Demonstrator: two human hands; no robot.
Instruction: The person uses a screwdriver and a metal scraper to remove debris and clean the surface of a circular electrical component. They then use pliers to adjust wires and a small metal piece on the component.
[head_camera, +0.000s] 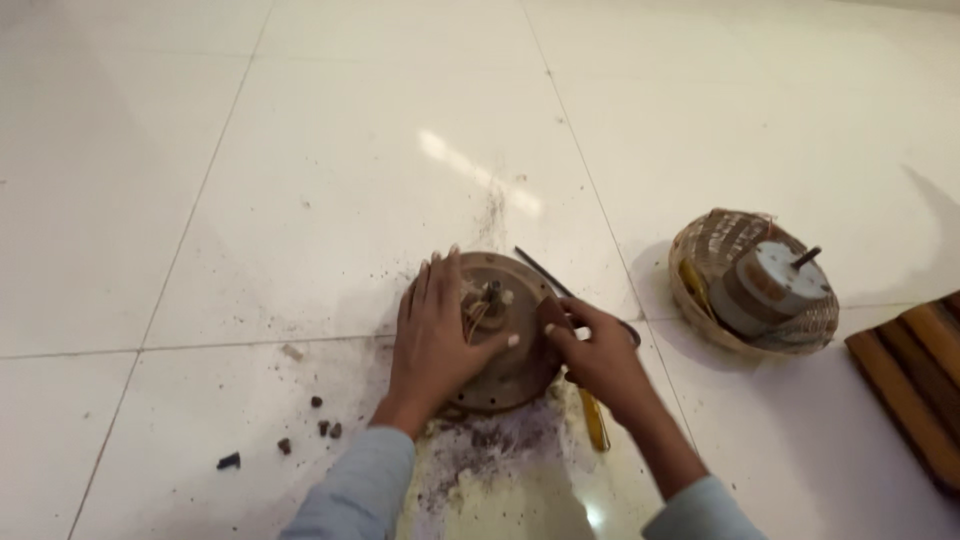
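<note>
Both hands, left and right, press on a round motor cover on the tiled floor.

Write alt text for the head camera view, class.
Two hands work on a round brown metal motor cover lying on a dusty white tiled floor: the left hand steadies it, the right hand presses its edge. A motor winding sits nearby.

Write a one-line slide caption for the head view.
Left hand steadies a round brown motor housing on a dusty white tiled floor, right hand at its edge; wire-wound motor nearby.
</note>
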